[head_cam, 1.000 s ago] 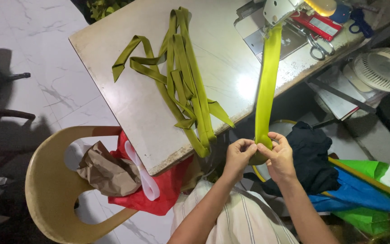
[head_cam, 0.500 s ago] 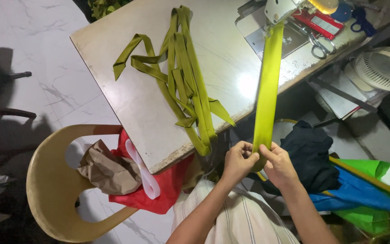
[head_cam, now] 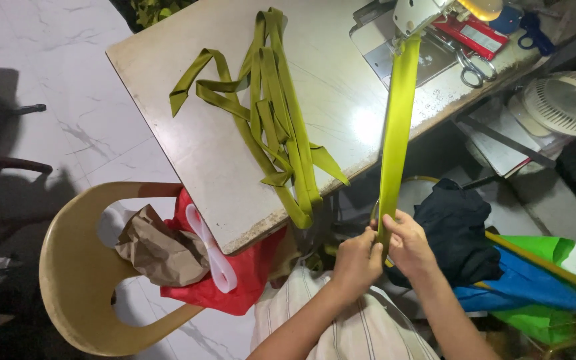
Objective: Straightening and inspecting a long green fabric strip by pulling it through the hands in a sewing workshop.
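Between both hands, taut olive-green strip [head_cam: 397,127].

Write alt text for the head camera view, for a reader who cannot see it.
Two bare hands, the left hand and right hand, pinch the lower end of a long olive-green fabric strip stretched taut from a sewing machine on a worn white table. A heap of similar strips lies on the table; a beige plastic chair beside it holds a red bag.

Head camera looks steeply down, near the worktable [head_cam: 188,133].
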